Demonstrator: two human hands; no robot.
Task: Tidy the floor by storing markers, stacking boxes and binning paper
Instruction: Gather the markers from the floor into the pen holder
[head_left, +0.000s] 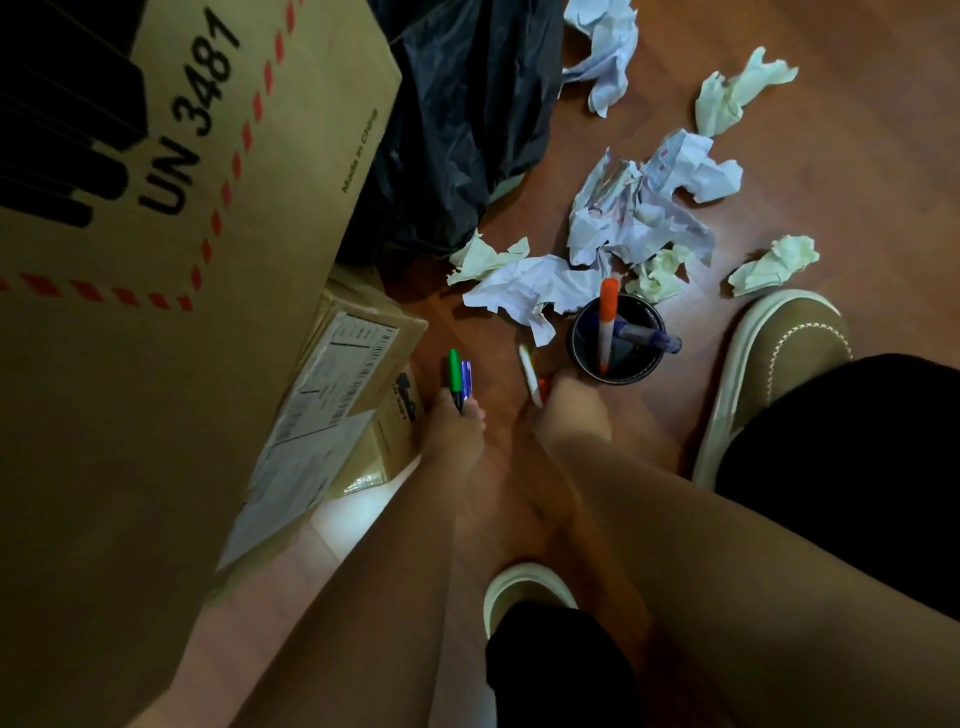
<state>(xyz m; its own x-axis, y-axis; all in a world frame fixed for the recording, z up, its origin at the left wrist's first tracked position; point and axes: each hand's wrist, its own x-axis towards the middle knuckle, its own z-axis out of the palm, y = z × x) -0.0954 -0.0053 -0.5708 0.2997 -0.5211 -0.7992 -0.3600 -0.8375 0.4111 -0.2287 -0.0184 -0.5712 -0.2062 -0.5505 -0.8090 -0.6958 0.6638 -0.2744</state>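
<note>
Big cardboard box (171, 249) looming left, crumpled paper (639, 218) strewn beyond a black cup (618, 338). Left hand (452, 431) fingers pinching green marker (455, 370) and blue marker (466, 378) near floor. Right hand (571, 410) fingers curled round white marker (530, 375) beside cup.

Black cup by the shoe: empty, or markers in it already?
Not empty. The black cup stands upright on the floor with an orange-capped marker and a blue marker standing in it.

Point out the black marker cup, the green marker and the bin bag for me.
black marker cup (582, 349), head view, on its left rim.
green marker (455, 370), head view, on its green barrel.
bin bag (467, 119), head view, on its crumpled black side.
</note>
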